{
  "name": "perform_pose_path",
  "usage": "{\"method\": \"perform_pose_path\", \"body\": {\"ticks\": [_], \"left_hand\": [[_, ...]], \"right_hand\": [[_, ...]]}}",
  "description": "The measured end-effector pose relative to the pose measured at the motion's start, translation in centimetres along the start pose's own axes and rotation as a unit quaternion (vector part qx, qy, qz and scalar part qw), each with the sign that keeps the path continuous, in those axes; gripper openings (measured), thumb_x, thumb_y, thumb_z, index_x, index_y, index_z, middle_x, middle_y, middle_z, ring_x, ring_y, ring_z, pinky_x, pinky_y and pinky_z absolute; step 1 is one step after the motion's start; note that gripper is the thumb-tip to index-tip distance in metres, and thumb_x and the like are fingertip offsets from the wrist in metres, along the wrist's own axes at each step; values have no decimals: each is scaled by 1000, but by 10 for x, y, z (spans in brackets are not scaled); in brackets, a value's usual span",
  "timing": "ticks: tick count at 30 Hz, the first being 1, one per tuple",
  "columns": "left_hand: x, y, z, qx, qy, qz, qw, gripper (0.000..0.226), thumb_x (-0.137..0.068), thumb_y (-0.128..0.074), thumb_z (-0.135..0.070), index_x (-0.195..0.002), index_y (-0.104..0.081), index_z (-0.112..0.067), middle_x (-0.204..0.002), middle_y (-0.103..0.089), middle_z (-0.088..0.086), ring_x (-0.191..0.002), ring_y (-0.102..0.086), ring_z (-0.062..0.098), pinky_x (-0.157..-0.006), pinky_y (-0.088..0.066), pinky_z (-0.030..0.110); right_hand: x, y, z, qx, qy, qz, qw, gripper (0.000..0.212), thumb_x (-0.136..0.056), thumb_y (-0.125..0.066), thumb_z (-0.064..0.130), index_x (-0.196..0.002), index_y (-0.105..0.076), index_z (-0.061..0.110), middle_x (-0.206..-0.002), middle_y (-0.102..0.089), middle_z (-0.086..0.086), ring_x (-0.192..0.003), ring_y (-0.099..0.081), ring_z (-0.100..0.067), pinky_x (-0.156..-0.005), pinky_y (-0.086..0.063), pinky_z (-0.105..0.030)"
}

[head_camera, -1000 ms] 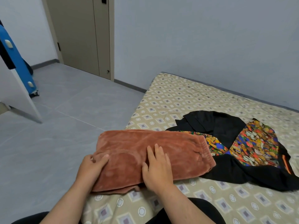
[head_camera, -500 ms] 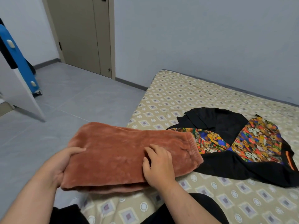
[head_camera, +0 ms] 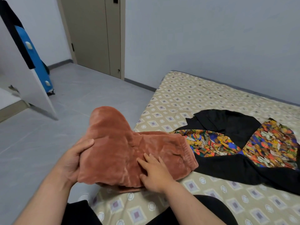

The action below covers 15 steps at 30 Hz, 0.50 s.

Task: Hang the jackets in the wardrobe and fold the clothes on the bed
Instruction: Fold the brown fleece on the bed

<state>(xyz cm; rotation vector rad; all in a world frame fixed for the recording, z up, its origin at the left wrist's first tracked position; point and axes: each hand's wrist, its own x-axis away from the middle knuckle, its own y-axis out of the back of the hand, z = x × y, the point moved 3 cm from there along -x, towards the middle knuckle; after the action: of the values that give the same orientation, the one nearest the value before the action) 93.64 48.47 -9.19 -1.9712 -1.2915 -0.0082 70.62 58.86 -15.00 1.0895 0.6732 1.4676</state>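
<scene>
A rust-brown fleece garment [head_camera: 123,148] lies partly folded at the near left corner of the bed [head_camera: 186,95]. My left hand [head_camera: 73,158] grips its left end from below, thumb on top, and has lifted that end into a hump. My right hand [head_camera: 155,171] presses flat with straight fingers on the garment's near right part. A black garment with bright multicoloured panels [head_camera: 240,143] lies spread on the bed just right of the fleece, its edge tucked under the fleece's right end.
An open white wardrobe door [head_camera: 34,88] stands at the left with a blue and black item [head_camera: 34,57] behind it. A closed beige room door [head_camera: 95,34] is in the far wall. Grey tiled floor [head_camera: 48,143] runs left of the bed.
My left hand has slid under the fleece's left end and raised it, turning it toward the right. My right hand stays pressing the garment, now with fingers straightened.
</scene>
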Motion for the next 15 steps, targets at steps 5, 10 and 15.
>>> {"method": "perform_pose_path", "body": {"ticks": [5,10,15], "left_hand": [[-5,-60,27,-171,-84,71,979,61,-72,-78,-2,-128,-59,-21,-108,-74,9,-92,-72,20,-71,-58,26],[-12,-93,75,-272,-36,78,959,76,-85,-64,12,-145,-38,-28,-75,-62,5,-61,-59,13,-49,-49,23],[-25,-78,69,-152,-37,-51,986,54,-87,-46,22,-129,-53,-11,-81,-70,10,-67,-69,19,-56,-58,24]], "right_hand": [[14,48,-9,-627,-45,-164,760,21,-92,-67,33,-106,-73,18,-102,-75,-5,-81,-67,-14,-75,-56,-27],[19,48,-15,-640,-73,-96,759,39,-93,-59,45,-124,-63,22,-112,-73,-3,-89,-69,-11,-75,-54,-28],[11,40,-15,-580,-140,-125,793,29,-90,-72,28,-116,-64,19,-97,-73,6,-82,-67,-4,-69,-52,-22]]}}
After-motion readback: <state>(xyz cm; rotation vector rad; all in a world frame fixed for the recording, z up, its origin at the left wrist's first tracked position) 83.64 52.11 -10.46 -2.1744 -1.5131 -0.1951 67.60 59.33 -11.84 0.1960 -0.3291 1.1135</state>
